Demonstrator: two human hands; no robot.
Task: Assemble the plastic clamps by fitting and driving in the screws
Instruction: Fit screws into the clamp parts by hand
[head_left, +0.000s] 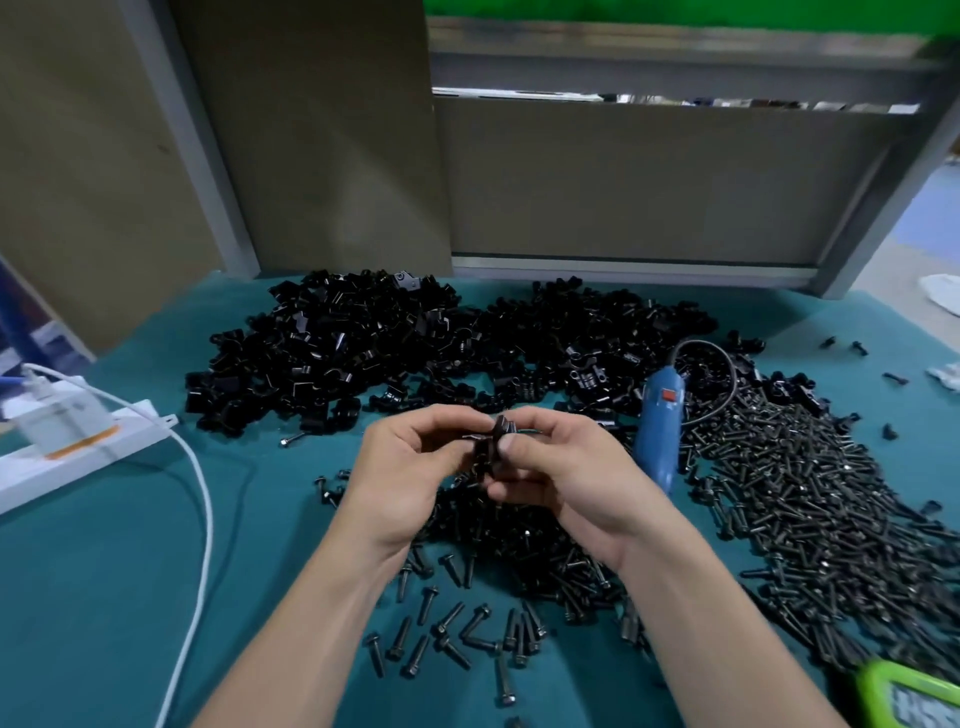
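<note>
Hands meet at the centre of the frame: your left hand (400, 467) and your right hand (566, 478) are raised a little above the teal cloth-covered table (104, 597). Both have their fingers curled in, and between them they pinch a small black plastic clamp (491, 441). Your right thumb presses on its near face, and your left fingertips close on it from the other side. Your fingers cover most of the clamp, so it cannot be told whether a screw sits in it.

Behind your hands, across the upper middle of the frame, black plastic clamp pieces (363, 348) lie in a wide heap. Down the right side, dark metal screws (805, 493) with flanged heads form a dense pile that spreads under your wrists and thins to scattered single ones at lower centre. A blue electric screwdriver (658, 431) lies just beside your right hand at the edge of that pile, nose toward you. Its black cable (727, 374) loops back over the clamp heap.

At the left edge a white power strip (67, 447) sits on the cloth, and a white cable (200, 499) curves down toward the bottom of the frame. A green-cased digital timer (914, 696) shows in the lower right corner, partly cut off.
</note>
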